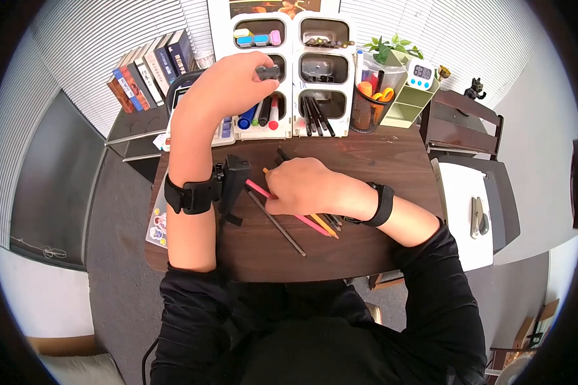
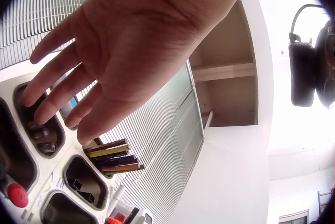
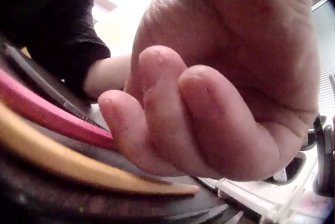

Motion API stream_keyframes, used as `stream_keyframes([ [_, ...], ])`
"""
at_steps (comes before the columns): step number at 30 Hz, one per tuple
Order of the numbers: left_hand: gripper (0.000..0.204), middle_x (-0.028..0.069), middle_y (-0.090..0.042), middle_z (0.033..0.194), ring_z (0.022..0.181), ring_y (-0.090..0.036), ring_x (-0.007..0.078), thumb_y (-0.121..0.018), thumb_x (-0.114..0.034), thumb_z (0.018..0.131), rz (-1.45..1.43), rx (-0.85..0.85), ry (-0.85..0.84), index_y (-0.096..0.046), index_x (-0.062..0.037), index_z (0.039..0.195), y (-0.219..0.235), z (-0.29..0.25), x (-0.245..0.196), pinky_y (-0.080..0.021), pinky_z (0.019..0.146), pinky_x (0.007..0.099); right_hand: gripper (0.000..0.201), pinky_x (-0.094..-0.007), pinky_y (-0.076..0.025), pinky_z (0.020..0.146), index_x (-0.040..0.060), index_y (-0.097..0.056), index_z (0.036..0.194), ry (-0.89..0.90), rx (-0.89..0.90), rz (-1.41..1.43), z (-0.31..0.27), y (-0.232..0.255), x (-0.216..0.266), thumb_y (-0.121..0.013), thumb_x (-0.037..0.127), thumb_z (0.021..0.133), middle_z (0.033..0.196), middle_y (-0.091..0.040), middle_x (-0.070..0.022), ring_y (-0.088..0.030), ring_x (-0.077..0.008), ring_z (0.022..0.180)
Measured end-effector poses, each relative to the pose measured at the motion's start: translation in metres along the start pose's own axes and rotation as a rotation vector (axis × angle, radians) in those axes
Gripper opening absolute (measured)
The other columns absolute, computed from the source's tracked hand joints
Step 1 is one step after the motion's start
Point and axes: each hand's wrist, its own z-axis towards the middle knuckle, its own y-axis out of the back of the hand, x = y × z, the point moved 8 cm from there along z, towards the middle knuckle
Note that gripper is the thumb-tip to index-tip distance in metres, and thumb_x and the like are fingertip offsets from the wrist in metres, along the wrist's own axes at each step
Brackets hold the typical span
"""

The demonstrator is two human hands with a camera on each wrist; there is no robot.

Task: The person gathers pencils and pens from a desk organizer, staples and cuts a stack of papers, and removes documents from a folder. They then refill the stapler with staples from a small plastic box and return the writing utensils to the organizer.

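My left hand [image 1: 241, 74] hovers over the middle-left compartment of the white desk organizer [image 1: 293, 96]. In the left wrist view its fingers stretch out, with small dark glossy pieces [image 2: 44, 140] in a compartment just beyond them. Low on the tabletop, my right hand [image 1: 302, 186] reaches over loose pencils. A pink pencil [image 1: 315, 224] and an orange-yellow pencil [image 1: 329, 229] pass under it, and a grey pencil [image 1: 279, 224] lies to its left. The right wrist view shows curled fingers [image 3: 209, 114] beside the pink pencil; thumb and index are hidden, so I cannot tell what they pinch.
Lower organizer compartments hold markers [image 1: 263, 115] and black pens [image 1: 316, 117]. Right of it stand a mesh cup [image 1: 366, 112] with orange-handled scissors and a green holder [image 1: 411, 102] bearing a timer [image 1: 420, 74]. A stapler [image 1: 477, 217] lies on white paper; books [image 1: 151, 70] stand far left.
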Motion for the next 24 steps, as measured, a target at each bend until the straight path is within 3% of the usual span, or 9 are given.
stream_keyframes([
  [4, 0.038, 0.0073, -0.063, 0.075, 0.069, -0.057, 0.0177, -0.066, -0.023, 0.084, -0.004, 0.000, 0.026, -0.060, -0.0017, 0.116, 0.005, -0.001, 0.001, -0.046, 0.063, 0.0318, 0.030, -0.0412, -0.049, 0.064, -0.0023, -0.064, 0.079, -0.090, 0.066, 0.147, -0.009, 0.026, 0.004, -0.055, 0.026, 0.081, 0.069, -0.063, -0.0205, -0.064, -0.0323, 0.069],
  [7, 0.039, 0.0060, -0.062, 0.076, 0.070, -0.056, 0.0158, -0.066, -0.024, 0.085, -0.095, 0.048, 0.059, -0.060, -0.0026, 0.116, 0.010, -0.004, 0.009, -0.046, 0.064, 0.0303, 0.020, -0.0289, -0.043, 0.058, 0.0008, -0.060, 0.088, -0.030, -0.017, 0.734, -0.023, 0.057, 0.003, -0.051, 0.018, 0.085, 0.066, -0.055, -0.0040, -0.052, -0.0120, 0.061],
  [8, 0.039, 0.0055, -0.062, 0.076, 0.070, -0.056, 0.0149, -0.066, -0.025, 0.085, -0.106, 0.031, 0.076, -0.060, -0.0031, 0.116, 0.014, -0.004, 0.015, -0.046, 0.064, 0.0295, 0.027, -0.0314, -0.044, 0.055, -0.0008, -0.059, 0.081, 0.155, -0.228, 0.826, -0.027, 0.075, 0.001, -0.054, 0.025, 0.087, 0.065, -0.054, -0.0036, -0.052, -0.0126, 0.059],
  [10, 0.038, 0.0045, -0.062, 0.075, 0.071, -0.057, 0.0133, -0.066, -0.025, 0.086, -0.017, -0.040, 0.089, -0.060, -0.0044, 0.117, 0.023, -0.006, 0.020, -0.046, 0.065, 0.0279, 0.017, -0.0190, -0.034, 0.046, 0.0065, -0.060, 0.087, 0.121, -0.254, 1.157, -0.050, 0.105, -0.003, -0.052, 0.021, 0.091, 0.066, -0.049, 0.0039, -0.044, -0.0029, 0.053],
  [13, 0.038, 0.0043, -0.062, 0.074, 0.071, -0.057, 0.0133, -0.065, -0.025, 0.086, -0.052, -0.014, 0.157, -0.060, -0.0044, 0.117, 0.022, -0.007, 0.023, -0.046, 0.066, 0.0283, 0.022, -0.0171, -0.030, 0.040, 0.0028, -0.062, 0.094, 0.383, -0.754, 1.228, -0.093, 0.158, -0.031, -0.046, 0.019, 0.094, 0.060, -0.054, -0.0030, -0.042, -0.0045, 0.042],
  [17, 0.037, 0.0045, -0.062, 0.074, 0.070, -0.056, 0.0135, -0.065, -0.024, 0.086, -0.047, 0.015, 0.098, -0.060, -0.0042, 0.117, 0.012, -0.002, 0.016, -0.046, 0.066, 0.0289, 0.022, -0.0208, -0.043, 0.052, -0.0013, -0.057, 0.110, 0.291, -1.488, 0.687, -0.145, 0.194, -0.066, -0.044, 0.010, 0.095, 0.077, -0.066, -0.0124, -0.056, -0.0113, 0.054],
  [20, 0.037, 0.0050, -0.061, 0.073, 0.068, -0.056, 0.0145, -0.065, -0.023, 0.086, -0.100, 0.060, 0.084, -0.060, -0.0035, 0.117, 0.002, -0.002, 0.004, -0.045, 0.065, 0.0295, 0.021, -0.0235, -0.049, 0.058, 0.0004, -0.059, 0.112, 0.199, -1.491, 0.387, -0.130, 0.191, -0.069, -0.051, 0.010, 0.095, 0.090, -0.070, -0.0128, -0.065, -0.0121, 0.067],
  [21, 0.037, 0.0050, -0.061, 0.073, 0.068, -0.056, 0.0145, -0.065, -0.023, 0.086, -0.097, 0.058, 0.082, -0.060, -0.0035, 0.117, 0.002, -0.003, 0.002, -0.045, 0.065, 0.0295, 0.017, -0.0228, -0.048, 0.056, 0.0046, -0.064, 0.103, 0.086, -1.513, 0.363, -0.122, 0.188, -0.080, -0.057, 0.014, 0.090, 0.079, -0.070, -0.0060, -0.064, -0.0110, 0.061],
  [24, 0.038, 0.0064, -0.061, 0.072, 0.068, -0.056, 0.0163, -0.065, -0.024, 0.085, -0.031, 0.051, 0.039, -0.060, -0.0026, 0.116, 0.001, -0.002, -0.004, -0.046, 0.065, 0.0303, 0.018, -0.0276, -0.048, 0.057, 0.0064, -0.065, 0.100, -0.105, -1.345, 0.180, -0.099, 0.178, -0.095, -0.057, 0.018, 0.089, 0.076, -0.070, -0.0050, -0.065, -0.0151, 0.059],
])
